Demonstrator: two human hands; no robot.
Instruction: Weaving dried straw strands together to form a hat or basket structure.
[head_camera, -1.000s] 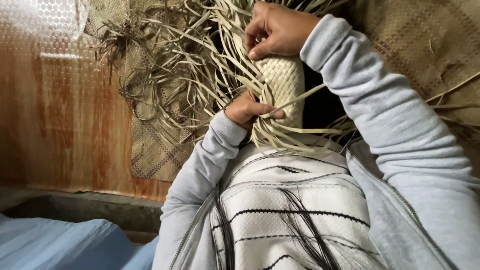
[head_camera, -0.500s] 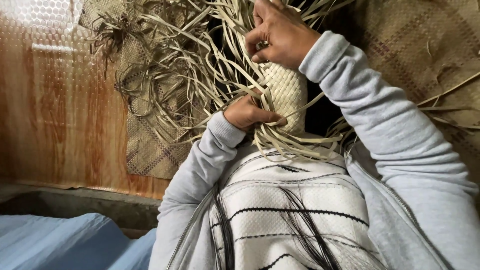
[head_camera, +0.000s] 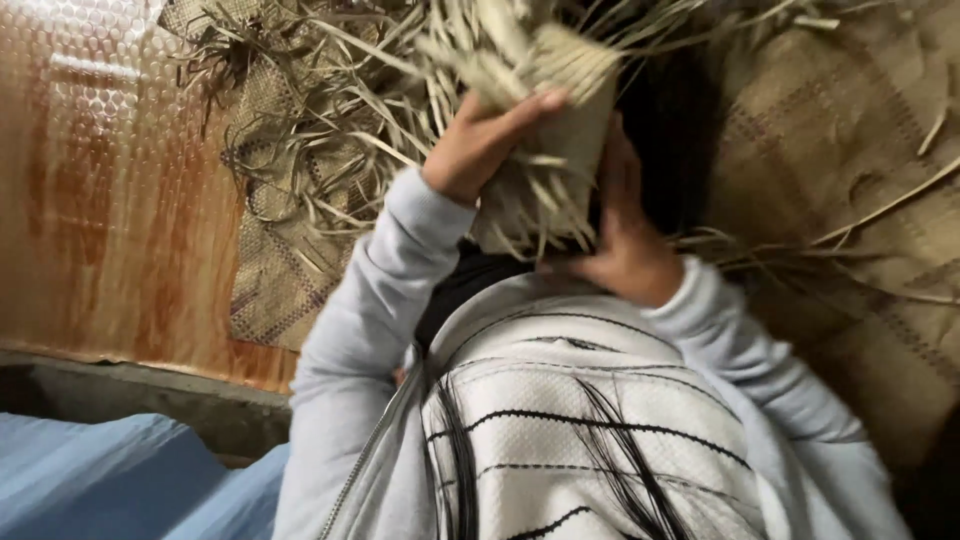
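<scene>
We held the half-woven palm-leaf piece (head_camera: 560, 110) up in front of our chest, between our two hands, above the woven mat (head_camera: 830, 150) spread on the floor. Its tighter, plaited body ran roughly upright, leaning a little to the right at the top, and both hands sat at its lower half, one on each flank. Our left hand (head_camera: 480, 145) lay against the left side, fingers closed over the top edge of the weave with the thumb stretched along it. Our right hand (head_camera: 625, 235) cupped the right side from below and behind, fingers wrapped around the body; how firmly it pressed we could not tell through the blur. The left hand sat higher and nearer the loose ends, the right lower, near the base.

The piece itself looked pale, dry and straw-coloured, closely woven in the middle and bristling with loose unwoven strips (head_camera: 400, 110) that fanned out up and to the left, trailing over the mat. More strips hung down from the base between our wrists. To the left lay a reddish patterned floor covering (head_camera: 100, 200), and a blue cloth (head_camera: 110, 470) sat at the lower left corner.
</scene>
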